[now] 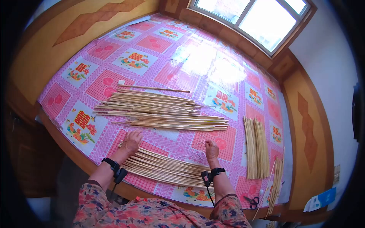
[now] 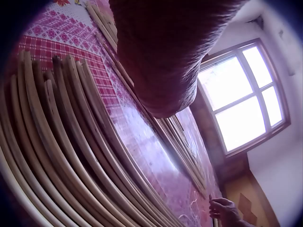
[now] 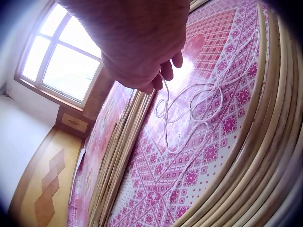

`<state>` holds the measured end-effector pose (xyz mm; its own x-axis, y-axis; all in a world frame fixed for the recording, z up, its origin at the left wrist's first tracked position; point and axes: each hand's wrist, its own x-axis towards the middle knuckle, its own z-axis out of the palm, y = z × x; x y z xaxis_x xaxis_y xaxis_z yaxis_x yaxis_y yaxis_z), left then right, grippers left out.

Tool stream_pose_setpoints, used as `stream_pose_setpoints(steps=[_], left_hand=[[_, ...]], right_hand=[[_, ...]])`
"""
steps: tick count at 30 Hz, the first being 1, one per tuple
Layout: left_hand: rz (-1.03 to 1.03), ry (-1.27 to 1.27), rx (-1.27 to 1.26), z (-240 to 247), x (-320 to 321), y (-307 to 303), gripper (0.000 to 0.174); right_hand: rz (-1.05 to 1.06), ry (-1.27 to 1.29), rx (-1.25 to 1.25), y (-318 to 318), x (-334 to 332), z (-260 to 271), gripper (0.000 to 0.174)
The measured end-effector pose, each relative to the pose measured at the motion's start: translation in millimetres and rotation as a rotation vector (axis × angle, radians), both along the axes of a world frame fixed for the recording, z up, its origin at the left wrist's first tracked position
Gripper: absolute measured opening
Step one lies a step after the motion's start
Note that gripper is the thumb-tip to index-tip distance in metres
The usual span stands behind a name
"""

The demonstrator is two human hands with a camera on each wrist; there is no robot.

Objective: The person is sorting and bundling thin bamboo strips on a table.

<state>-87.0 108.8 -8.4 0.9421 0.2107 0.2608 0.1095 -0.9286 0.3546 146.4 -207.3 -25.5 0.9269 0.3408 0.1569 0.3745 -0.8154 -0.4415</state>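
Note:
A front row of thin wooden sticks (image 1: pixel 167 167) lies side by side on the patterned cover, close to the person. My left hand (image 1: pixel 133 141) is over the far left end of this row, fingers pointing forward. In the left wrist view the back of that hand (image 2: pixel 158 61) hides its fingertips, while the stick ends (image 2: pixel 71 80) show beside it. To the right, just past the row, my right hand (image 1: pixel 212 150) pinches a thin white string (image 3: pixel 206 118). The string falls from the fingertips in loose loops onto the cover.
A larger pile of sticks (image 1: pixel 159 110) lies beyond both hands. Two tied-looking bundles (image 1: pixel 256 148) lie at the right, with more loose sticks (image 1: pixel 276 186) near the edge. Scissors (image 1: pixel 251 202) sit at the front right. A window (image 1: pixel 258 21) is at the back.

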Motion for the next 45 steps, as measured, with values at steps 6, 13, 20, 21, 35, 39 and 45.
stream_pose_setpoints(steps=[6, 13, 20, 21, 35, 39, 45], left_hand=[[-0.02, 0.066, 0.189, -5, 43, 4, 0.039], [-0.116, 0.145, 0.265, -15, 88, 0, 0.049], [-0.2, 0.082, 0.314, -45, 119, 9, 0.052], [-0.205, 0.062, 0.312, -48, 123, 11, 0.052], [-0.214, 0.154, 0.275, -51, 156, 33, 0.047], [-0.217, 0.182, 0.239, -40, 156, 36, 0.047], [-0.329, 0.178, 0.175, -37, 130, 44, 0.047]], right_hand=[[-0.121, -0.027, -0.106, -50, 22, -6, 0.014], [-0.17, -0.037, -0.19, -65, 17, -9, 0.012], [-0.034, -0.152, -0.227, -73, 7, -15, 0.01], [-0.046, -0.143, -0.235, -73, 7, -16, 0.01], [-0.031, -0.208, -0.207, -71, 7, -14, 0.007], [-0.003, -0.186, -0.19, -67, 4, -9, 0.007], [0.161, -0.108, -0.157, -45, -14, -2, 0.005]])
